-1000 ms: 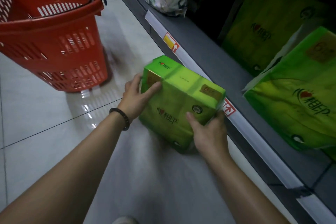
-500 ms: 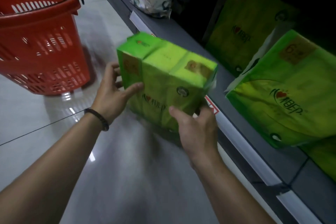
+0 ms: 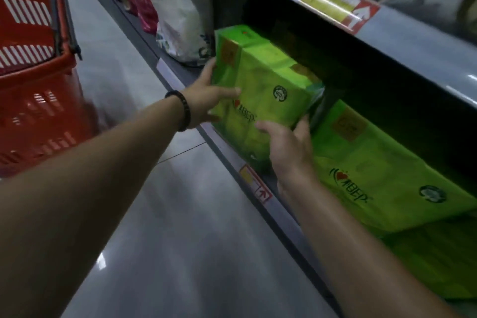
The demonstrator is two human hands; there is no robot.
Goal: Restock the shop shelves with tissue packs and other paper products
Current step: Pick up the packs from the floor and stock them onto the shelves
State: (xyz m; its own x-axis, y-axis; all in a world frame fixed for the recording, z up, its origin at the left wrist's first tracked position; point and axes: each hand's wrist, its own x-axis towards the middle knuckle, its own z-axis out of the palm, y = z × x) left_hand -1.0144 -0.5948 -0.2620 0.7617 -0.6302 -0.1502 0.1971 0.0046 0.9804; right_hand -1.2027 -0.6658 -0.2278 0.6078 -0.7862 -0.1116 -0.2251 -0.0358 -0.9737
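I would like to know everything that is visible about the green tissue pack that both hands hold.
The green tissue pack is a block-shaped bundle in glossy bright green plastic wrap, with a heart logo, a round seal and brownish labels. It is tilted, with its far end inside the dark opening above the lower shelf. The left hand grips its left end and the right hand its near right corner. It is between a white bag and a second green pack.

Left hand (image 3: 206,100), right hand (image 3: 289,148) reach forward, seemingly gripping.
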